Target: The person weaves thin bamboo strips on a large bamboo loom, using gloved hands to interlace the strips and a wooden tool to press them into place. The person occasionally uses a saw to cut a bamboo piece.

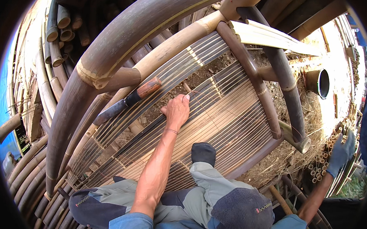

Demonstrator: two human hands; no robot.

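left hand (pixel 176 111): we see fingers curled, pressing the pale bamboo slat panel (pixel 232 116) – slats run away from us
right hand (pixel 341 151): dark-gloved, far right, grip unclear
wooden-handled knife (pixel 129 100): just left of left hand – nearer it

Knife (pixel 126 102) on slats (pixel 228 116) (left of hand (pixel 176 112))

1. No packages, labels, signs or screens show anywhere in the head view.
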